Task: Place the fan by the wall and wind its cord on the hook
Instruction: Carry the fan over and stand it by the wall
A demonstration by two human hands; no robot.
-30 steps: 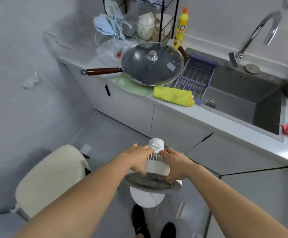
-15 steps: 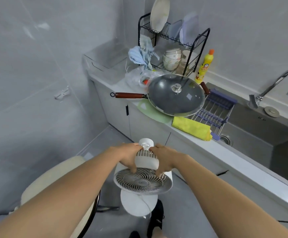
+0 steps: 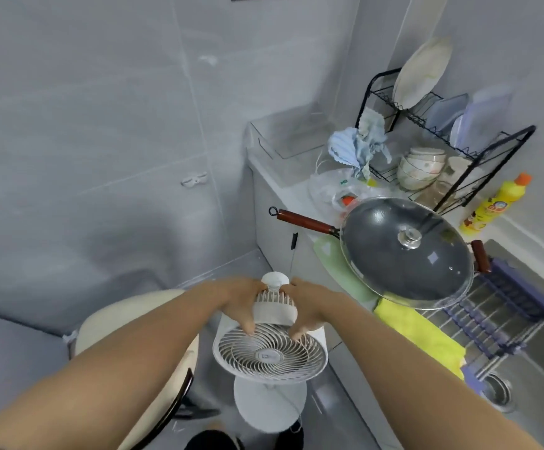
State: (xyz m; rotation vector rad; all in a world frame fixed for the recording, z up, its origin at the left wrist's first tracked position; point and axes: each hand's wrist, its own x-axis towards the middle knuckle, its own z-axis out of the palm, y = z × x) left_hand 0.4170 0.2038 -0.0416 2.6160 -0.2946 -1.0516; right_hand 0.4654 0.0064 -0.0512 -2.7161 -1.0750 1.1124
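My left hand (image 3: 239,305) and right hand (image 3: 308,308) both grip the fan (image 3: 269,355) by its motor housing, fan not yet at wall (image 3: 101,141), cord unwound, hook (image 3: 194,180) bare.

Both bare forearms reach forward, converging from 7 and 5 o'clock toward frame centre. Left hand (image 3: 239,302) curls around the left side of the fan (image 3: 272,339) motor housing, fingertips pointing down. Right hand (image 3: 309,308) mirrors it on the right side, fingers closed on the housing.
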